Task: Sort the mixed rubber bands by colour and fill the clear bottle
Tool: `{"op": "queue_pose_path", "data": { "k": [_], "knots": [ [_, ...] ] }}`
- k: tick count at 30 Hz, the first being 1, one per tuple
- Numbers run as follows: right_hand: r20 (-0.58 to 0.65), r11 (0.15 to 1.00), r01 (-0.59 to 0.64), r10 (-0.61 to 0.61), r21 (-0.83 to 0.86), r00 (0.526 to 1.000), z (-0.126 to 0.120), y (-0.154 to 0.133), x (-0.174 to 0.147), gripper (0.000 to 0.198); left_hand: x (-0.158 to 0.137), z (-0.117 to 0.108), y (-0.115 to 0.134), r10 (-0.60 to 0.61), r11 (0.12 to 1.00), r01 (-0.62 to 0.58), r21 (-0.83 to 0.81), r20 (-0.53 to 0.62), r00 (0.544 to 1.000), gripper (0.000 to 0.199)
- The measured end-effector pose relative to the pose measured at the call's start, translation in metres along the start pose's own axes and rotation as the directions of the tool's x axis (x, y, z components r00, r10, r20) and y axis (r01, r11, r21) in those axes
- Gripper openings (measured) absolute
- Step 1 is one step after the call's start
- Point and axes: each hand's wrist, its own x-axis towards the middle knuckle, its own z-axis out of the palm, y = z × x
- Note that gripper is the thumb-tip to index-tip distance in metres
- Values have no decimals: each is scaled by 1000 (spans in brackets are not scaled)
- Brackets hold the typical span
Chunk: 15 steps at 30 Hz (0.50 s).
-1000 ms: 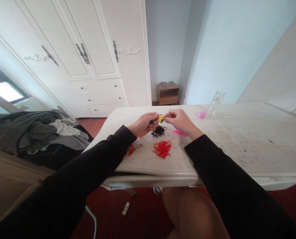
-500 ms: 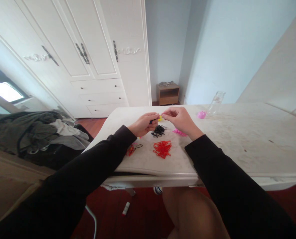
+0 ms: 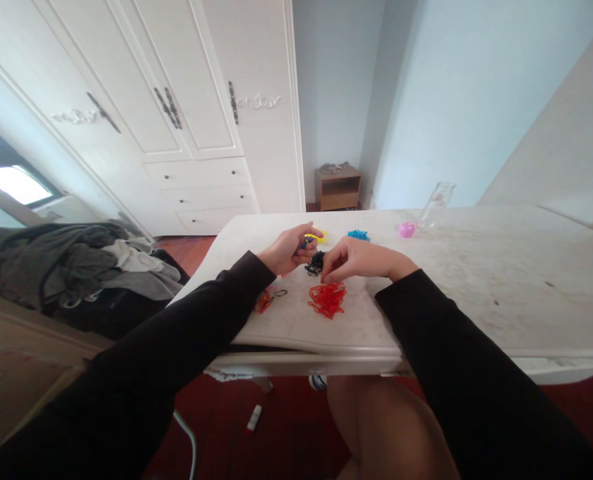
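My left hand (image 3: 290, 248) is over the table with its lower fingers curled round a small dark-blue thing (image 3: 306, 243), thumb and forefinger stretched out. What it holds looks like rubber bands, but is too small to be sure. My right hand (image 3: 349, 259) points down with thumb and fingers drawn together at the far edge of a pile of red rubber bands (image 3: 327, 301). Whether a band is between its fingertips cannot be seen. A pile of black rubber bands (image 3: 314, 265) lies between the hands, partly covered. Yellow bands (image 3: 317, 234) show behind my left hand.
Blue bands (image 3: 359, 235) lie beyond my right hand. Mixed bands (image 3: 264, 301) and one dark loop (image 3: 280, 293) lie by my left sleeve. A pink object (image 3: 406, 229) and a clear glass jar (image 3: 434, 208) stand on the white table (image 3: 476, 287) at the back right.
My right hand has left my left hand's fingertips and come down towards me to the red pile, uncovering the blue bands and covering the pink ones. My left thumb and forefinger have opened.
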Motion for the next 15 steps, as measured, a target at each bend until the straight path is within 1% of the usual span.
{"op": "queue_pose_path", "data": {
  "k": [1,2,4,5,7,9,11,13,15],
  "knots": [
    [-20,1000,7,-7,-12,1000,1,1,1,14,0,0,-1,-2,1000,2,5,10,1000,38],
    [-68,1000,22,-23,-11,997,1,2,2,14,1,0,-1,-4,1000,4,8,19,1000,40],
    [-225,997,72,-68,10,972,2,4,5,16,2,-1,-2,-12,1000,11,15,41,999,42],
    [-319,995,101,-90,17,943,2,6,7,19,2,0,-3,-16,1000,15,17,53,998,44],
    [-488,991,130,-120,-13,864,2,8,10,26,1,0,-4,-28,999,26,25,77,997,44],
    [-590,992,99,-129,-84,797,2,11,13,29,0,2,-4,-34,999,30,39,94,995,44],
    [-621,986,60,-145,-156,770,2,13,15,28,-1,3,-4,-37,998,30,59,113,993,44],
    [-614,975,59,-182,-215,768,2,16,16,24,-2,4,-5,-40,996,28,83,143,989,47],
    [-587,962,82,-225,-261,778,2,18,17,21,-3,5,-5,-45,994,27,106,173,984,48]
  ]
}}
